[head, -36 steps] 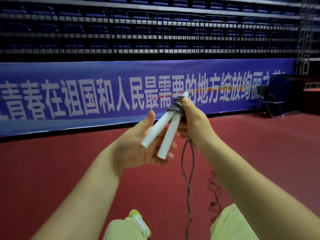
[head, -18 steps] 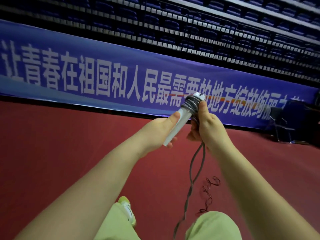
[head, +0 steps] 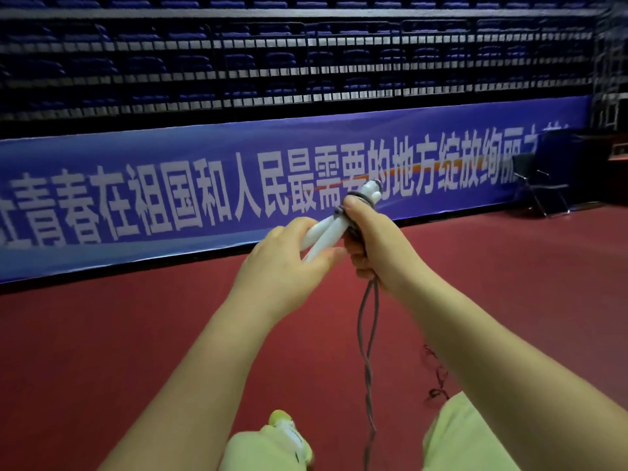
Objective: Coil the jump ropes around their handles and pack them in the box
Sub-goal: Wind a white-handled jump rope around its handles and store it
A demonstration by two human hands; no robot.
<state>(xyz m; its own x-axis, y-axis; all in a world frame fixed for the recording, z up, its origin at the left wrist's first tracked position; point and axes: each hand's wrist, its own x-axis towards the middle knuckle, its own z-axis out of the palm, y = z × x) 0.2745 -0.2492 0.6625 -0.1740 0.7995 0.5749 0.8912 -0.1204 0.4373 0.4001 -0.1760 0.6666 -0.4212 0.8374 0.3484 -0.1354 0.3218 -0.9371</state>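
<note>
Both hands meet at the middle of the frame. The left hand (head: pixel 285 263) curls round the lower ends of the two handles (head: pixel 326 234), thumb pressed along them. The right hand (head: pixel 372 246) is closed over the upper part, thumb pinning the wound turns of rope (head: pixel 368 338) near the top. From under the right hand a doubled, twisted length of rope hangs down to the bottom centre of the frame, between the knees.

The handles are smooth white plastic rods, stiff and probably light, a little splayed at the bottom; they could slide against each other, so a firm squeeze at the bare lower ends looks sensible. The rope is thin, grey and limp, with a springy twist; coils likely loosen unless a thumb holds them.

A second, darker rope (head: pixel 436 372) lies kinked on the red floor (head: pixel 102 334) at lower right. No box is in view. Most of the rope seems yet unwound on the handles.
</note>
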